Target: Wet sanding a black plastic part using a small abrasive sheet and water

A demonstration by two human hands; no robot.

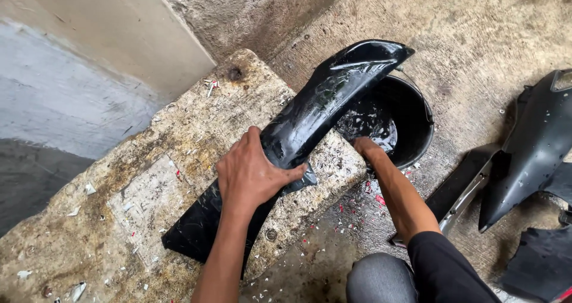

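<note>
One long black curved panel [310, 112], glossy and wet, lies slantwise across the stained concrete worktop [149, 184], its lower end near the worktop's front edge and its upper end jutting past the right edge. One black bucket [417, 124] stands on the floor [476, 35] just beyond that right edge, beneath the panel's raised tip; it holds dark water with pale flecks floating on it. At least three more black body pieces [530, 154] lie on the floor well off to the right.

Two hands are at work. The left hand [250, 175] presses down on the panel about midway along it, fingers curled over its upper face and thumb stretched along the right rim, gripping it. The right hand [363, 147] reaches down at the worktop's right edge, beside the panel and at the bucket's rim; its fingers are hidden, so I cannot tell whether it grasps anything.

Small white and red scraps [357, 210] litter the worktop and the floor.
</note>
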